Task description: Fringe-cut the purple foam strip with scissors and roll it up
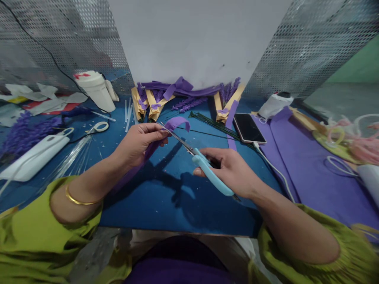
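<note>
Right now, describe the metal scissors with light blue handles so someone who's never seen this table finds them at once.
Start at the broad blue tabletop, then find the bare right hand above it. That hand grips the metal scissors with light blue handles. Light blue and steel-grey, they stand apart from the flat, curled purple strip near their tips.

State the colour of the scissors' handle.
The handle is light blue, showing best in the head view.
</note>
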A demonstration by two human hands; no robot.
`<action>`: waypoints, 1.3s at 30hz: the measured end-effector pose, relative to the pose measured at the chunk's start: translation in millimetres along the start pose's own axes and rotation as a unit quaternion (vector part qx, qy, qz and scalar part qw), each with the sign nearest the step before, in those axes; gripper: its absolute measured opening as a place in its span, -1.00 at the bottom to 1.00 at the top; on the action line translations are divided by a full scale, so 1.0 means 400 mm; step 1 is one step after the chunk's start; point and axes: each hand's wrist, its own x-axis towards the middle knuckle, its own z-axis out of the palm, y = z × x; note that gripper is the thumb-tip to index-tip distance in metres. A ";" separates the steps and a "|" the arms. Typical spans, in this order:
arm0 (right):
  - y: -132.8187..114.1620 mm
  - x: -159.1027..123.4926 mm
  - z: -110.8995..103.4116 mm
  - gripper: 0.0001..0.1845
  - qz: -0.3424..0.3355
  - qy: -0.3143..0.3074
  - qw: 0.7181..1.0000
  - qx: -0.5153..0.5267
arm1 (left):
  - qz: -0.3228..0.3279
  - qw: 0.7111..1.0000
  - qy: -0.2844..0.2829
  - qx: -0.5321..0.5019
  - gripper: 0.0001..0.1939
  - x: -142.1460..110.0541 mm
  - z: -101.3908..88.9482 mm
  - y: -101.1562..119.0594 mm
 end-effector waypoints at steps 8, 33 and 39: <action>0.007 -0.003 -0.001 -0.74 -0.002 -0.006 1.000 0.027 | 0.005 1.000 -0.005 -0.013 -0.93 -0.002 0.001 -0.001; 0.014 0.002 -0.005 -0.71 -0.007 -0.015 1.000 0.025 | -0.003 1.000 -0.025 -0.002 -0.94 0.003 -0.001 0.001; 0.015 0.003 -0.005 -0.70 0.000 -0.004 1.000 0.009 | -0.006 1.000 -0.015 -0.003 -0.89 0.004 -0.004 -0.005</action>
